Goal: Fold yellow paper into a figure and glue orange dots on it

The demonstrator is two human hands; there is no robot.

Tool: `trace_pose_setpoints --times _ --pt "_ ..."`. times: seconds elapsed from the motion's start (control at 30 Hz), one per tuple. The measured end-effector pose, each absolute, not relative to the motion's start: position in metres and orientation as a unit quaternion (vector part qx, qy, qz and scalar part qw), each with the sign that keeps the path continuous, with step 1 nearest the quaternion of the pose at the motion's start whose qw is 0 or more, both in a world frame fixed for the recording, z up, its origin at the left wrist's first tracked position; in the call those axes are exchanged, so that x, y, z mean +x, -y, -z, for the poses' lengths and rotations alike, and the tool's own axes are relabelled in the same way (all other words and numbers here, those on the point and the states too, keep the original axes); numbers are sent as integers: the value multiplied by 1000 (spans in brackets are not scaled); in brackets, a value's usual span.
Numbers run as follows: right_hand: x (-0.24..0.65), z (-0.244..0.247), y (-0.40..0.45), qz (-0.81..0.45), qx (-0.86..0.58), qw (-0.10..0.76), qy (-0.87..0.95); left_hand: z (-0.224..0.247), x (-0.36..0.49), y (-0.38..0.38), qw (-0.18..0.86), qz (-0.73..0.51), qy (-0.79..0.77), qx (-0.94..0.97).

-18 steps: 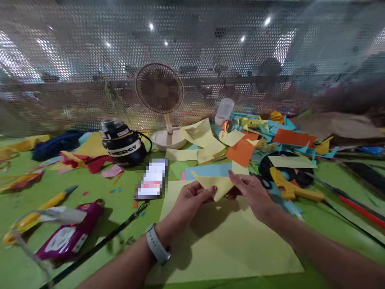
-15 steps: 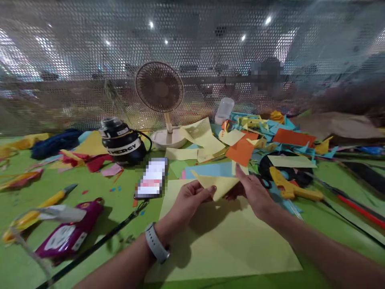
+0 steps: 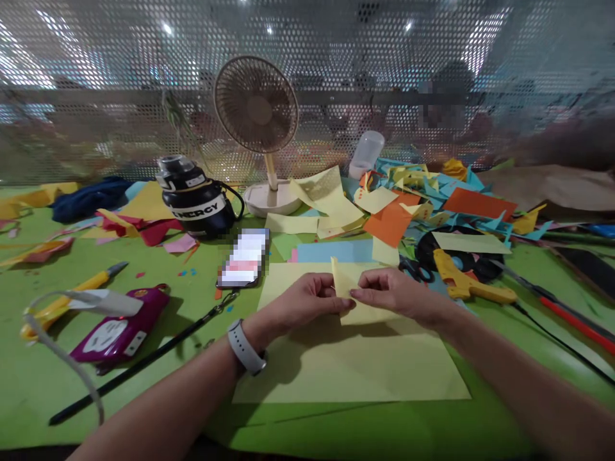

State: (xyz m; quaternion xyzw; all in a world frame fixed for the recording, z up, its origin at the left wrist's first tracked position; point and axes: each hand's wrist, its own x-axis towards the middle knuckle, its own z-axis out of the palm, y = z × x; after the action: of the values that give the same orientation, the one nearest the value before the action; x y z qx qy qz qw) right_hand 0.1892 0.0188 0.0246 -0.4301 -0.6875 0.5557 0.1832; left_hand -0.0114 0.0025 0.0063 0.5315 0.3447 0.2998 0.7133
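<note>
A small piece of folded yellow paper point(image 3: 342, 282) is held between both hands, its narrow tip pointing up. My left hand point(image 3: 314, 298) pinches it from the left, with a pale watch strap on the wrist. From the right, my right hand point(image 3: 391, 294) pinches the same paper, thumb and fingertips near its lower part. Both hands are just above a large yellow sheet point(image 3: 355, 371) on the green table point(image 3: 192, 410). Behind them lies a light blue sheet point(image 3: 331, 250), with a small yellow square point(image 3: 385, 251) at its right end.
Left of the sheet are a phone point(image 3: 244, 256) with a strap, a purple power bank point(image 3: 122, 330) and a yellow cutter point(image 3: 81, 291). A black flask point(image 3: 199, 205) and a fan point(image 3: 259, 109) stand behind. Scissors point(image 3: 417, 269), a yellow glue gun point(image 3: 468, 282) and paper scraps lie right.
The folded paper has turned from a wide triangle to a narrow upright shape. My right hand has come in closer to my left, and the camera view has tilted down.
</note>
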Motion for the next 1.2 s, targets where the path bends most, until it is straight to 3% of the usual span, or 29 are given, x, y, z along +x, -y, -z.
trace_pose_setpoints --times 0.53,0.83,1.2 --pt "184 -14 -18 -538 -427 213 695 -6 -13 -3 715 -286 -341 539" --pt "188 -18 -17 -691 -455 264 495 -3 -15 -4 824 -313 -309 358" --pt "186 -16 -17 -671 -468 284 500 0 -15 -4 823 -270 -308 394"
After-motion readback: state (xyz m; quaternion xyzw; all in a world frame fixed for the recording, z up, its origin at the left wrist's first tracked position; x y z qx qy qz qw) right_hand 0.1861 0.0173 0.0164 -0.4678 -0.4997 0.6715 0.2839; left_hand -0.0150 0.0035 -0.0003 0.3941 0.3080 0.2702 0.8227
